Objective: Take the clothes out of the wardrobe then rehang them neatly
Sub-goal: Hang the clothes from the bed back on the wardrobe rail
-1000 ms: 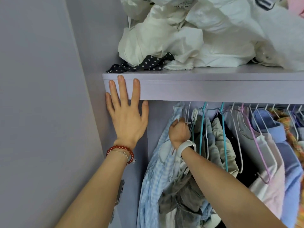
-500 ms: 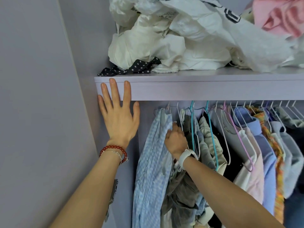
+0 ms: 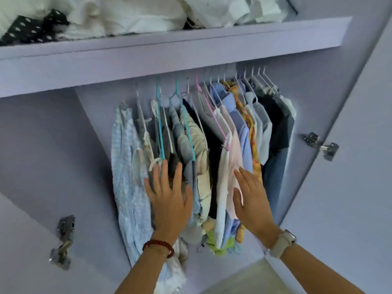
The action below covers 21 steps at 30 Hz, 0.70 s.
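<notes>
head view into the open wardrobe (image 3: 318, 98). the clothes (image 3: 212, 145) all hung on hangers (image 3: 161, 132) below the shelf (image 3: 169, 52), packed close together in one crowded row from the pale blue checked garment (image 3: 125, 177) at one end to the dark and blue pieces at the other. the left hand (image 3: 169, 200) lay flat against the garments near the blue checked one, fingers straight and spread apart, gripping nothing. the right hand (image 3: 252, 196) rested against the pale pink garment (image 3: 233, 158), fingers straight and close together, also holding nothing. no garment appeared lifted off the rail, and none was seen set aside. judged from this, the task stood at its start: removal had not begun, and both the taking out and the neat rehanging remained. crumpled white fabric (image 3: 131, 15) and a dotted dark cloth (image 3: 29, 28) sat on the shelf above. door hinges (image 3: 320, 145) showed at the sides.
</notes>
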Available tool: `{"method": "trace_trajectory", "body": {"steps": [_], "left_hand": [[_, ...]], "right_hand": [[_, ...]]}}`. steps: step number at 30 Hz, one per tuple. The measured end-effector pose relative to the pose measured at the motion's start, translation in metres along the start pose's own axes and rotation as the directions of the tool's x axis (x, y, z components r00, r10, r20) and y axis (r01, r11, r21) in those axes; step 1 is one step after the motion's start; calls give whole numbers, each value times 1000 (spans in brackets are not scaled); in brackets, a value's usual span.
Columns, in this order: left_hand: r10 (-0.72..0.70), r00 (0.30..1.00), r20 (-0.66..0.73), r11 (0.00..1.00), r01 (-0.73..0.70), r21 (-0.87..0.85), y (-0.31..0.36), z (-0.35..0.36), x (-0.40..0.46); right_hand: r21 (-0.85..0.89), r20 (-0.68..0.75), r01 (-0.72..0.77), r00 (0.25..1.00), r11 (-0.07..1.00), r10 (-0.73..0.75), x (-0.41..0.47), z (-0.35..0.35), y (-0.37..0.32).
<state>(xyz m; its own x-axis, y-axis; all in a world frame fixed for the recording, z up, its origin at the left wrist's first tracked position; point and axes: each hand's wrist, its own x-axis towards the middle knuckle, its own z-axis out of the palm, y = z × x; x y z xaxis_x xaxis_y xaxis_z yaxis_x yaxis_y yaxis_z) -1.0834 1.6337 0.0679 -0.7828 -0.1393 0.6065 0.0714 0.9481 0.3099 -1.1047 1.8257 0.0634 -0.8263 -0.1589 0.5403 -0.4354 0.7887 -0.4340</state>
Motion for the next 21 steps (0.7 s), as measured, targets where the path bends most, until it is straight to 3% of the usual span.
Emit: {"method": "trace_trajectory", "body": {"steps": [4,7,10,14,18,21], "left_hand": [[214,947,238,977,-206,-59,85,48,-62],[314,854,416,950,-277,-147,158,79,-112],[471,686,554,881,-387,-270,237,104,-165],[645,467,604,761,-464,-454,346,137,-232],[750,137,647,614,-509,-603,450,171,-293],[800,39,599,531,-511,-676,518,190,-327]], "right_hand": [[-189,73,-167,980,968,184,-78,-57,79],[-295,106,-277,942,915,319,-152,-100,132],[-374,125,-393,876,840,466,-233,-149,184],[-423,80,-603,719,676,691,-333,-223,258],[-432,-64,-773,540,464,839,-411,-290,314],[-395,-169,-864,402,311,900,-457,-331,343]]}}
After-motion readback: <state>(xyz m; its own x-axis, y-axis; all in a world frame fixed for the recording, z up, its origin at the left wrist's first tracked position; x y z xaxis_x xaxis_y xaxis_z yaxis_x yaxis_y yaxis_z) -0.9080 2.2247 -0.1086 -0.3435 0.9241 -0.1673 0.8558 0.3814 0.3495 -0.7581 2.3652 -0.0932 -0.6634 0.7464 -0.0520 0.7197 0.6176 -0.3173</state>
